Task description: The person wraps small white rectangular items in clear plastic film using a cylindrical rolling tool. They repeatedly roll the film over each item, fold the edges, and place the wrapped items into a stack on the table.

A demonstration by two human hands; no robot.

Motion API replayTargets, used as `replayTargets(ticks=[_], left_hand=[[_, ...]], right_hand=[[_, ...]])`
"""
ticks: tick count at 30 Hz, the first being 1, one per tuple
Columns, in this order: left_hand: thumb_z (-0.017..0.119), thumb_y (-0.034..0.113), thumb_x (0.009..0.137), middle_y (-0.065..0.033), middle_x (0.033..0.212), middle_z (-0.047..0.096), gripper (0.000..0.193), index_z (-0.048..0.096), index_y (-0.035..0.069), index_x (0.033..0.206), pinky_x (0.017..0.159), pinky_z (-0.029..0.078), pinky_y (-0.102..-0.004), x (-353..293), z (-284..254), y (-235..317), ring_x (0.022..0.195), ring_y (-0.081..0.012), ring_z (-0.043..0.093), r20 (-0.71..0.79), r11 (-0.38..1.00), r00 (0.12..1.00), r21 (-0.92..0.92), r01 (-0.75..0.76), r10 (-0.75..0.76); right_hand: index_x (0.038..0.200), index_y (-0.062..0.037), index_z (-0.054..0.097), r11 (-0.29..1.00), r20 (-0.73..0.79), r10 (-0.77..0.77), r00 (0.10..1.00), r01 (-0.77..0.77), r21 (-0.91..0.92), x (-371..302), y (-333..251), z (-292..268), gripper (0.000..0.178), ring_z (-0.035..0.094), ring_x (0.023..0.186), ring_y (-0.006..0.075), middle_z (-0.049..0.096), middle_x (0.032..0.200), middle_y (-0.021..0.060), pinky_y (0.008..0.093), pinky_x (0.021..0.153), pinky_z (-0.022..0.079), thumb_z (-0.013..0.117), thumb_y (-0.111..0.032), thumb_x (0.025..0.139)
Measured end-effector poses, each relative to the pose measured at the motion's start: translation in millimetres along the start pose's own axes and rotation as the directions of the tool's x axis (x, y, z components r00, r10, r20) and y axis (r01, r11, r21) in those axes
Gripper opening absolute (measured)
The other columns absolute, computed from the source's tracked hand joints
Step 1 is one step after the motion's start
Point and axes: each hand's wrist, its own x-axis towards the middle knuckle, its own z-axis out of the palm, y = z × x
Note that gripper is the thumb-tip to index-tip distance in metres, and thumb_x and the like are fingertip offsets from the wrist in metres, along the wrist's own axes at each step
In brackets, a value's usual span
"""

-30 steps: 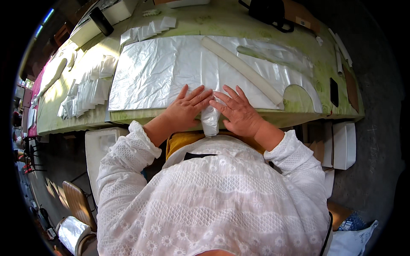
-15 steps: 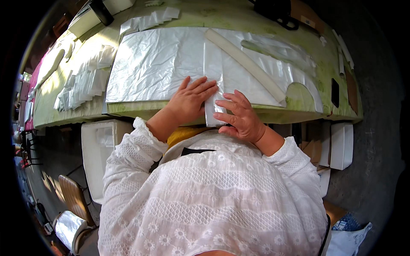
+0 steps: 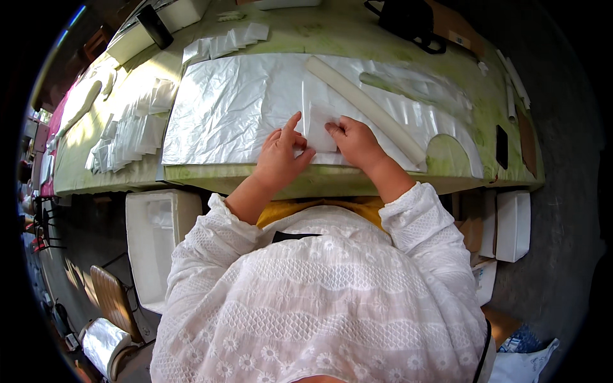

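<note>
A thin folded piece of clear plastic film [image 3: 321,124] lies between my hands over the near edge of the white plastic sheet [image 3: 223,96]. My right hand [image 3: 361,145] pinches the film's right side between thumb and fingers. On the left, my left hand [image 3: 278,156] has its index finger stretched upward and its thumb apart, with the other fingers loosely bent beside the film's left edge. I see no grip in it. A long cream-coloured tube or bar [image 3: 367,108] lies slanting across the sheet, right of my right hand.
Rows of small folded clear plastic pieces [image 3: 131,137] lie to the left, with more folded pieces [image 3: 227,43] behind the sheet. A black phone [image 3: 502,147] rests near the right edge of the green tablecloth [image 3: 255,173]. A white foam box [image 3: 137,249] stands below the table's front edge.
My right hand has gone from spread fingers near the table edge to pinching the film, farther up. My left hand no longer lies flat; its fingers have lifted and bent. The film is folded upward.
</note>
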Motion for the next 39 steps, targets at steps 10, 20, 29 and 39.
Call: replayTargets(ticks=[10, 20, 29, 39], left_hand=[[0.078, 0.033, 0.086, -0.0136, 0.137, 0.058, 0.084, 0.037, 0.006, 0.154, 0.118, 0.032, -0.0529, 10.5, 10.2, 14.1, 0.136, -0.0297, 0.05, -0.057, 0.906, 0.956, 0.339, -0.254, 0.289], [0.061, 0.069, 0.088, -0.0204, 0.166, 0.028, 0.102, 0.03, 0.003, 0.159, 0.126, 0.014, -0.0577, 25.5, 15.1, 19.2, 0.156, -0.0379, 0.02, 0.264, 0.881, 0.962, 0.437, -0.18, 0.066], [0.068, 0.064, 0.085, -0.0221, 0.166, 0.027, 0.101, 0.035, 0.001, 0.157, 0.123, 0.012, -0.0639, -8.0, 13.0, 31.8, 0.157, -0.0358, 0.02, 0.285, 0.864, 0.959, 0.483, -0.143, 0.0], [0.072, 0.015, 0.081, -0.0119, 0.162, 0.039, 0.075, 0.045, 0.006, 0.151, 0.123, 0.018, -0.0602, -24.4, -7.4, 35.4, 0.149, -0.0311, 0.036, 0.285, 0.875, 0.958, 0.452, -0.173, 0.042]], right_hand=[[0.109, -0.0062, 0.07, 0.94, 0.098, 0.085, 0.992, -0.048, -0.338, 29.0, -24.0, -0.2, 0.038, 0.069, 0.099, 0.0371, 0.073, 0.106, 0.0166, 0.0471, 0.086, 0.054, 0.052, -0.038, 0.101], [0.115, -0.0072, 0.062, 0.993, -0.07, 0.024, 0.997, -0.032, -0.11, -6.1, -15.4, 8.5, 0.03, 0.07, 0.095, 0.0344, 0.074, 0.1, 0.0139, 0.0452, 0.085, 0.055, 0.064, -0.025, 0.09], [0.1, -0.0058, 0.063, 0.967, -0.092, -0.251, 0.963, 0.247, -0.057, -52.0, 11.7, 21.4, 0.015, 0.067, 0.086, 0.035, 0.072, 0.089, 0.013, 0.0448, 0.078, 0.055, 0.067, -0.013, 0.087], [0.104, -0.0028, 0.062, 0.966, 0.072, -0.13, 0.989, 0.11, 0.235, -74.0, 8.0, 16.5, 0.018, 0.067, 0.082, 0.0347, 0.07, 0.089, 0.0126, 0.0439, 0.077, 0.054, 0.067, -0.011, 0.089]])
